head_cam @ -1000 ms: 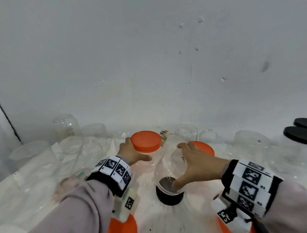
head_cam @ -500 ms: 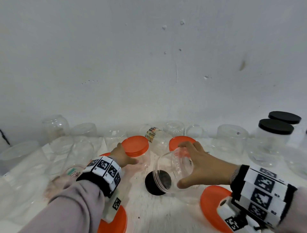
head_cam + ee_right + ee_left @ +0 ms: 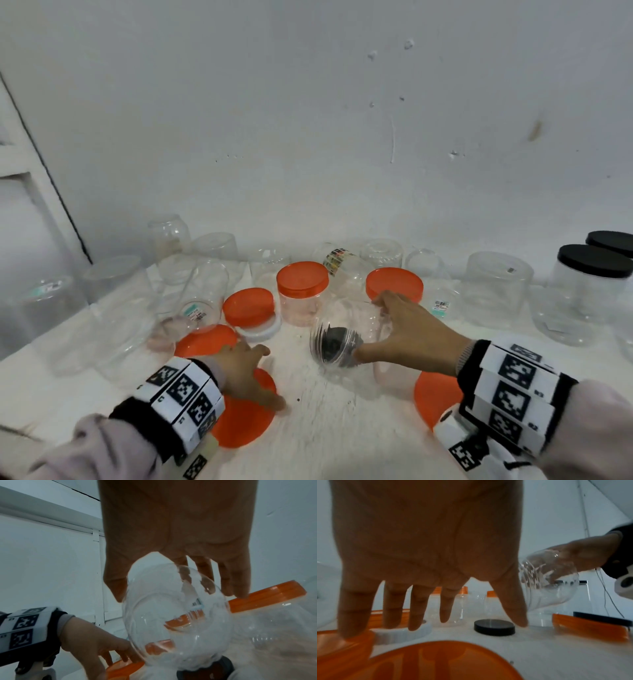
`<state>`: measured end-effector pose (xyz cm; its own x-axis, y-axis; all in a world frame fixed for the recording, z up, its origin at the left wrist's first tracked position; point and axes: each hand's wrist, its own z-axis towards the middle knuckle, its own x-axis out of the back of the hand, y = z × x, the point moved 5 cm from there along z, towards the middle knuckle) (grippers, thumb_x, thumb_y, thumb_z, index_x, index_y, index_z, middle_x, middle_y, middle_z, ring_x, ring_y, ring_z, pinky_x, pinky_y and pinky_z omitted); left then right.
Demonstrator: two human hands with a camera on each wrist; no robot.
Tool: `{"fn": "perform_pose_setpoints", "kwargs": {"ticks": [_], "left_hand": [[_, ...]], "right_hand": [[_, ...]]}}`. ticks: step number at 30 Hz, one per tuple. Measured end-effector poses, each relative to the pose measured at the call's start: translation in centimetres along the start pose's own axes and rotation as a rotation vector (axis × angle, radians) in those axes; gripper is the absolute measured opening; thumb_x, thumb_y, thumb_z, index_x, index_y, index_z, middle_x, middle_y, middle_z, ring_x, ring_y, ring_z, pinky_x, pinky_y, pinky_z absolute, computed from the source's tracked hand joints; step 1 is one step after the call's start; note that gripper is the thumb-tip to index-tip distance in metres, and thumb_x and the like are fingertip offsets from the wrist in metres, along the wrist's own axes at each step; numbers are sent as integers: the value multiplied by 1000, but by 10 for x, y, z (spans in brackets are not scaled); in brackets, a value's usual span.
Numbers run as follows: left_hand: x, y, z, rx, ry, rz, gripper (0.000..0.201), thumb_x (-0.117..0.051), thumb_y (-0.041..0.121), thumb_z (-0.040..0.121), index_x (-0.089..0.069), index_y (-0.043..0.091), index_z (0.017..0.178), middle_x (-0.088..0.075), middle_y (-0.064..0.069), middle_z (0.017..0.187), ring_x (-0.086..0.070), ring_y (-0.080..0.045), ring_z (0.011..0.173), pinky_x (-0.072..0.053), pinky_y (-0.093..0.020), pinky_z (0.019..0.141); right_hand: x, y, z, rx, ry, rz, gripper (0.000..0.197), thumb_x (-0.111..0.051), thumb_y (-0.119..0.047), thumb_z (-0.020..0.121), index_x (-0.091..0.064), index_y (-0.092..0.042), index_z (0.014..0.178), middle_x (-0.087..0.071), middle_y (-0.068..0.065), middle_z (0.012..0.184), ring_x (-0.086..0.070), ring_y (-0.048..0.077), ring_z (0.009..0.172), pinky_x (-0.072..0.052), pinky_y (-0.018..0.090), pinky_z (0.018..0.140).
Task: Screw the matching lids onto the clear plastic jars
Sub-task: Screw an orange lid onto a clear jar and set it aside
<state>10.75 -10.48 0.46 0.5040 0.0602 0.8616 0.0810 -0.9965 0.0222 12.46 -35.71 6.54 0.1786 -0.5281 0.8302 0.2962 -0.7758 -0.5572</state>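
Note:
My right hand [image 3: 370,327] grips a clear plastic jar [image 3: 349,329] by thumb and fingers, lifted off the table and tilted with its mouth down to the left. A black lid [image 3: 334,346] lies flat on the table beneath it, seen through the jar. The left wrist view shows that black lid [image 3: 494,628] bare on the table and the jar [image 3: 547,582] above it. My left hand [image 3: 260,373] is open with fingers spread, low over a large orange lid [image 3: 239,418] at the near edge. In the right wrist view the jar [image 3: 175,615] fills the middle.
Several open clear jars line the wall. An orange-lidded jar [image 3: 303,294] stands mid-table, two black-lidded jars [image 3: 592,291] at far right. Loose orange lids [image 3: 394,284] [image 3: 435,394] [image 3: 205,342] lie around, one orange lid [image 3: 250,306] on a white lid [image 3: 263,330].
My left hand let go of the orange-lidded jar and drew back to the near orange lid. My right hand raised and tilted the clear jar off the black lid.

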Motion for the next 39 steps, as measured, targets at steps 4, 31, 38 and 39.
{"fn": "perform_pose_setpoints", "kwargs": {"ticks": [4,31,38,39], "left_hand": [[-23,-10,-8,42,-35,10,118,-66,75,61,-1,34,150,-9,-3,158,-14,-28,144,-24,-50,114],[15,81,-59,-319,423,-537,93,-76,61,63,-34,29,139,-38,10,136,-41,0,111,-33,-13,90],[10,94,-55,-331,385,-436,110,-75,60,65,-16,21,150,-22,6,154,-26,-14,138,-27,-30,111],[9,95,-54,-333,384,-431,111,-75,61,65,-14,22,150,-21,6,154,-25,-14,138,-26,-31,111]], "right_hand": [[-16,1,-2,-38,-73,68,78,-78,-57,58,-39,-22,116,-47,-8,108,-49,6,92,-39,22,67],[-73,26,-20,-46,-386,319,99,-87,-22,66,-23,-24,141,-50,-11,129,-47,12,116,-46,23,93],[-73,27,-21,-47,-403,302,100,-84,-29,70,-19,-26,146,-41,-7,145,-42,20,132,-37,42,110],[-72,28,-22,-53,-404,302,100,-84,-29,70,-19,-26,146,-40,-6,146,-41,20,133,-36,43,110]]}}
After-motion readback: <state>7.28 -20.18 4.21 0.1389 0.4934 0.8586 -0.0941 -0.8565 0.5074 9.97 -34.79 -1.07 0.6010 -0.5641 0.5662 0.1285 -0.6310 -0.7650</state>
